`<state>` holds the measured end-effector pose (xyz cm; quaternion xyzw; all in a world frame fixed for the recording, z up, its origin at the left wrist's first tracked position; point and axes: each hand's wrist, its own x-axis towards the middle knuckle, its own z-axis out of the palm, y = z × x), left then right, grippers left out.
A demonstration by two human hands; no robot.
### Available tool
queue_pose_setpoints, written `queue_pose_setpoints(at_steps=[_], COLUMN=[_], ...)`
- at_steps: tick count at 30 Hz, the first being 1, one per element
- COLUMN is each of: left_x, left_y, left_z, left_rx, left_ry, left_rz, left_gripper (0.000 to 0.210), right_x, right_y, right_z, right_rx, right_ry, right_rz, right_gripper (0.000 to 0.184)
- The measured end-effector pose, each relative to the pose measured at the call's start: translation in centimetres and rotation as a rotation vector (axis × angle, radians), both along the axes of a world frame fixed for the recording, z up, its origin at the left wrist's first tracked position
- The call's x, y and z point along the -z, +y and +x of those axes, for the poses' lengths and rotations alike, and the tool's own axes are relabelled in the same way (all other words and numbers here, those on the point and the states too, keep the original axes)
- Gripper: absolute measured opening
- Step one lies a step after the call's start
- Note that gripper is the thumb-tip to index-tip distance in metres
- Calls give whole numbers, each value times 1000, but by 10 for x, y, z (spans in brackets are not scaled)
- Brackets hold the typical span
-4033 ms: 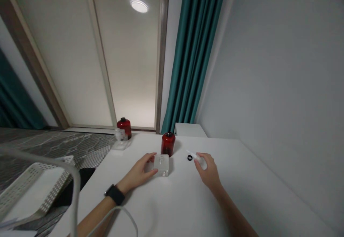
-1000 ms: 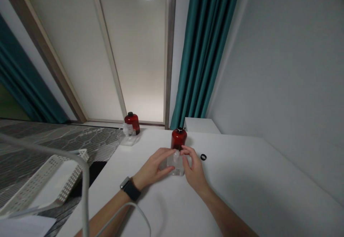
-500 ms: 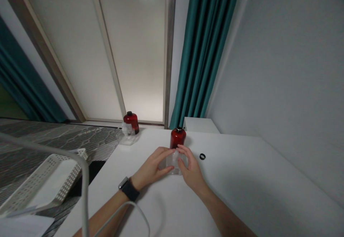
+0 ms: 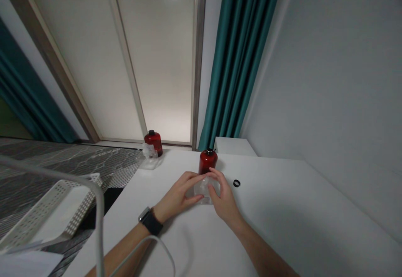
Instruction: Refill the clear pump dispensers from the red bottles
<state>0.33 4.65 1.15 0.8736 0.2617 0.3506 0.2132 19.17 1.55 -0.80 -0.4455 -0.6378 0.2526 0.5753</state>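
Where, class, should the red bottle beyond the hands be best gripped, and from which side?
Probably by the narrow neck of the red bottle, from above: it stands upright, and the left hand and right hand crowd its near side.

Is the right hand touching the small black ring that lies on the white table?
Apart. In the head view, a strip of the white table shows between the right hand and the black ring.
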Motion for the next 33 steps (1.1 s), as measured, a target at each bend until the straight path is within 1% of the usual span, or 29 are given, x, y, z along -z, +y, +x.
queue_pose_setpoints(at_steps=[3, 6, 8, 13, 18, 22, 27, 31, 33], left_x=[1, 2, 2, 2, 0, -1, 1, 0, -2], left_y=[0, 0, 1, 1, 0, 0, 1, 1, 0], left_z=[0, 0, 0, 0, 0, 0, 0, 0, 0], left_rx=[-11, -12, -13, -11, -14, -14, -6, -7, -7], left_ry=[-4, -4, -3, -12, -9, -5, -13, -14, -10], left_rz=[0, 12, 16, 6, 3, -2, -2, -12, -15], left_gripper=[58, 58, 58, 58, 57, 56, 56, 55, 54], right_x=[-1, -1, 0, 0, -1, -1, -1, -1, -1], right_y=[0, 0, 1, -1, -1, -2, -2, -2, -2], right_z=[0, 0, -1, -2, -1, -2, -1, -1, -1], right_rx=[-24, 43, 60, 5, 49, -6, 62, -8, -13], right_ry=[-14, -13, -1, -7, 13, -27, -16, -11, -7], right_rz=[-6, 6, 14, -7, 12, -4, 9, -27, -32], right_gripper=[46, 41, 39, 43, 41, 47, 45, 51, 51])
